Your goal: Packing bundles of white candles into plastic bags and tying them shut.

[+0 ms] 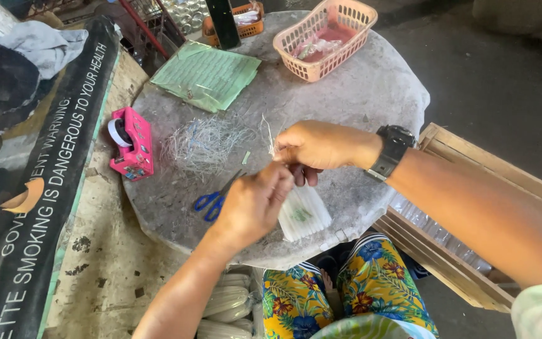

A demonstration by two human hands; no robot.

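From the head camera, the left hand (252, 204) pinches the top of a clear plastic packet of white candle-like sticks (303, 215) resting at the near edge of the round grey stone table (371, 94), steadying it. The right hand (312, 145) has its fingers clamped on a thin pale strand (apparently a tie). Blue-handled scissors (211, 202) lie just beside; a pink tape dispenser (131, 143) and a stack of green printed sheets (207, 74) sit farther off.

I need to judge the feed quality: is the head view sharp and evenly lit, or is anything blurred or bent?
Head view: soft, even daylight with no harsh glare on the round stone table; left hand, right hand and white packet look reasonably sharp; wide-lens bending at the edges; top left corner darker.
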